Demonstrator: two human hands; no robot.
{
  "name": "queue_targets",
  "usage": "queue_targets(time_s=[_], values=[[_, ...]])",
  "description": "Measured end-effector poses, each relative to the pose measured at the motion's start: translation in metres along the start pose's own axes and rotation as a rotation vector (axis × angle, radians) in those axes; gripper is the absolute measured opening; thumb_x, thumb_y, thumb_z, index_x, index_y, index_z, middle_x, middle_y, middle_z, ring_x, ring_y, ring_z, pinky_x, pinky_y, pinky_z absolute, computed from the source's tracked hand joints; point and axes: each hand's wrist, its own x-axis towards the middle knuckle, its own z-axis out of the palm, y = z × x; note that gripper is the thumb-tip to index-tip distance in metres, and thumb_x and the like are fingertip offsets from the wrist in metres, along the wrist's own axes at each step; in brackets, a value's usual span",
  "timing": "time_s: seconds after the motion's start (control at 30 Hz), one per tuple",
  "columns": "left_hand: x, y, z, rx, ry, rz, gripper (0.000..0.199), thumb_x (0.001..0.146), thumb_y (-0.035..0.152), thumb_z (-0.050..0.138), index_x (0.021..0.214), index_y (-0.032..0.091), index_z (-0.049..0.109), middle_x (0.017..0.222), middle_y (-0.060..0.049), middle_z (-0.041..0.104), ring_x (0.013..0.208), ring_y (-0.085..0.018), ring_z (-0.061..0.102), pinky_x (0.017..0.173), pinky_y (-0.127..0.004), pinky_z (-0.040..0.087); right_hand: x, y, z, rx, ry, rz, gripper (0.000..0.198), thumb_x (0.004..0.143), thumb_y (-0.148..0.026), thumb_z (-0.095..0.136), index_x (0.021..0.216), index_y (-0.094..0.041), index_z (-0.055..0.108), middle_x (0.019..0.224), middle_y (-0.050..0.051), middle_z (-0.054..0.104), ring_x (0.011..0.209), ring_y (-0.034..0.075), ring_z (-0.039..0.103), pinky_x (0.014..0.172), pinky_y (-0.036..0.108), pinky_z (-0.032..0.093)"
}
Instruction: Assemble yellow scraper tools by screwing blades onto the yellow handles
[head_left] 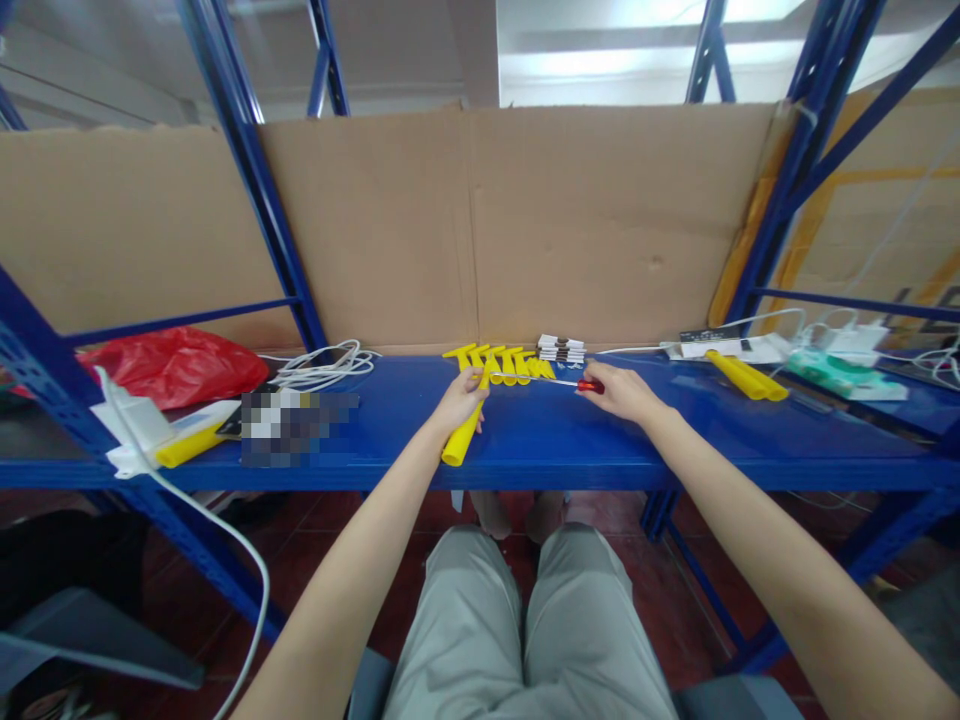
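Note:
My left hand [454,402] is closed around a yellow T-shaped plastic handle [463,440], its wide round end tilted down toward the shelf's front edge. In my right hand [621,391] is a screwdriver [589,386] with a red and black handle. Its thin metal shaft points left, and the tip reaches the upper part of the yellow handle; whether it sits in a screw is too small to tell. Just behind my left hand, several more yellow T-shaped pieces [517,368] lie in a row. A small stack of white and black parts [561,349] is behind them.
The blue shelf [405,440] has a cardboard backing [375,230] and blue uprights. At left are a red plastic bag [180,365], coiled white cable [326,365] and a yellow tube [187,446]. Yellow tubes [746,376] and a green-white box [844,374] are at right.

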Motion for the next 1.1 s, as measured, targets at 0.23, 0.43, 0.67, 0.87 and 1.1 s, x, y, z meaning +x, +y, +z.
queue_targets(time_s=[0.23,0.43,0.67,0.87,1.1], values=[[0.0021,-0.0019,-0.0008,0.0,0.009,0.005,0.038,0.081,0.01,0.046,0.116,0.022,0.038,0.123,-0.012,0.057,0.038,-0.003,0.049,0.034,-0.02,0.046,-0.0016,-0.0005,-0.0014,0.009,0.04,0.02,0.031,0.089,-0.042,0.047,0.101,-0.022,0.068,0.105,0.01,0.07,0.094,0.025,0.063,0.072,0.032,0.045],[0.0009,-0.0015,-0.0006,0.001,0.021,0.009,0.038,0.081,0.011,0.046,0.116,0.021,0.037,0.12,-0.012,0.059,0.036,-0.003,0.048,0.033,-0.02,0.045,-0.0006,-0.0033,-0.0025,0.009,0.01,0.039,0.024,0.087,-0.038,0.052,0.099,-0.021,0.064,0.092,0.009,0.071,0.079,0.023,0.063,0.065,0.03,0.041],[0.0018,-0.0047,-0.0004,-0.002,0.031,0.02,0.038,0.081,0.011,0.047,0.117,0.022,0.038,0.117,-0.01,0.061,0.038,-0.003,0.049,0.035,-0.018,0.045,-0.0013,-0.0015,-0.0026,0.001,0.067,-0.019,0.025,0.09,-0.036,0.046,0.096,-0.021,0.066,0.1,0.01,0.069,0.09,0.024,0.062,0.066,0.029,0.042],[-0.0001,-0.0007,-0.0004,-0.027,0.033,0.003,0.037,0.082,0.011,0.046,0.116,0.021,0.037,0.129,-0.013,0.054,0.036,-0.002,0.048,0.032,-0.02,0.044,-0.0001,-0.0052,-0.0007,-0.036,0.028,0.018,0.028,0.09,-0.04,0.048,0.1,-0.019,0.063,0.098,0.012,0.07,0.087,0.025,0.063,0.068,0.031,0.042],[-0.0008,-0.0008,-0.0001,-0.028,0.025,0.017,0.034,0.083,0.01,0.045,0.115,0.021,0.039,0.134,-0.014,0.051,0.036,-0.002,0.048,0.032,-0.02,0.044,-0.0018,-0.004,-0.0022,-0.079,0.04,0.008,0.016,0.088,-0.03,0.048,0.096,-0.02,0.059,0.094,0.011,0.07,0.084,0.024,0.063,0.063,0.029,0.039]])
